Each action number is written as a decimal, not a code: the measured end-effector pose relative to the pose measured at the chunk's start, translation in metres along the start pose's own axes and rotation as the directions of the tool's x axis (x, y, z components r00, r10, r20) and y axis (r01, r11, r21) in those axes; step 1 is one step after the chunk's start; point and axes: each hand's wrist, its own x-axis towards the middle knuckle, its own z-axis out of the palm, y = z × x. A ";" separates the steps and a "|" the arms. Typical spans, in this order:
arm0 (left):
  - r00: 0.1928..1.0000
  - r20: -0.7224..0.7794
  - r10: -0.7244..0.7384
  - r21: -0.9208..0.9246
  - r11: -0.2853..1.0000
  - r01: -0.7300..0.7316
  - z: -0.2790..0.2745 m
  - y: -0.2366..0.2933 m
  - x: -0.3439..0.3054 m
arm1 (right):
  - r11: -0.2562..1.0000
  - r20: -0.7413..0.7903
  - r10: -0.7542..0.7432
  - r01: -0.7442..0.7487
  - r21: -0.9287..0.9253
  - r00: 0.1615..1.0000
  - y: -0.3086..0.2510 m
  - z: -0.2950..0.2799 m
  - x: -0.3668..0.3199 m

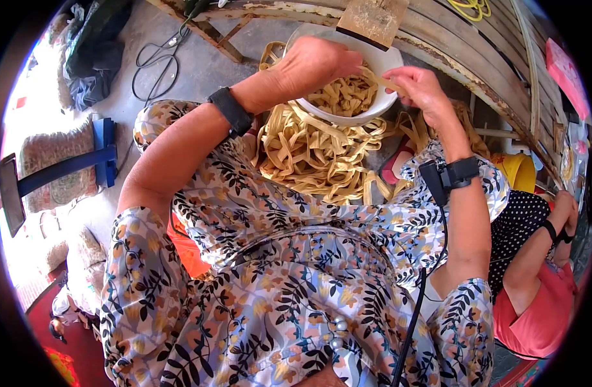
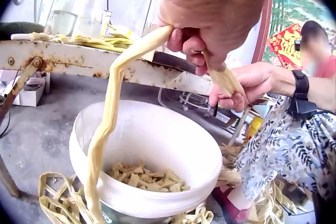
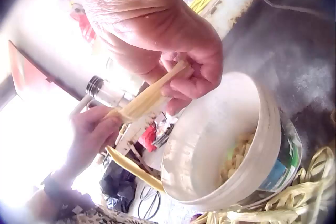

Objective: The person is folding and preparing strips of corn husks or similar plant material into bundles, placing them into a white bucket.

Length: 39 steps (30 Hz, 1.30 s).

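A long pale yellow fibrous strip (image 2: 107, 113) is held above the white bucket (image 1: 344, 120). My left hand (image 1: 318, 64) pinches it, and its long end hangs down past the bucket's rim in the left wrist view. My right hand (image 1: 425, 93) pinches the strip's other end, which is stretched short between the two hands in the right wrist view. Short cut pieces (image 2: 144, 176) of the same yellow stuff lie inside the bucket. A heap of long loose strips (image 1: 309, 155) spreads on the floor between my feet and against the bucket.
Behind the bucket runs a rusty-edged bench (image 1: 438, 61) with a wooden block (image 1: 373, 22) at its edge. Another person (image 1: 534, 277) sits close on the right, near a yellow bucket (image 1: 518, 169). A dark cable (image 1: 157, 71) lies on the floor at left.
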 end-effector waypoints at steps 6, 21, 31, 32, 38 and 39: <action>0.966 0.199 -0.163 -0.322 0.921 0.221 -0.013 -0.011 0.006 | 0.857 -0.026 -0.206 0.168 -0.487 0.978 0.018 0.019 0.011; 0.831 0.535 0.150 -0.680 -0.507 0.530 0.018 0.010 0.007 | 0.894 0.135 -0.386 0.334 0.299 0.913 -0.056 0.027 -0.024; 0.750 0.391 -0.534 -0.915 -0.313 0.254 0.020 0.014 0.027 | 0.519 -0.261 -0.825 0.491 -0.700 0.501 -0.054 0.023 -0.017; 0.798 0.313 -0.514 -0.939 -0.293 0.180 0.015 0.013 0.028 | 0.519 -0.290 -0.826 0.451 -0.726 0.484 -0.054 0.023 -0.015; 0.811 0.109 -0.574 -0.966 0.129 0.222 -0.001 0.022 0.029 | 0.902 -0.193 -0.424 0.394 -0.179 0.885 -0.044 0.019 -0.003; 0.839 0.104 -0.534 -0.959 0.170 0.226 0.000 0.022 0.027 | 0.949 -0.154 -0.315 0.311 -0.053 0.936 -0.047 0.018 -0.006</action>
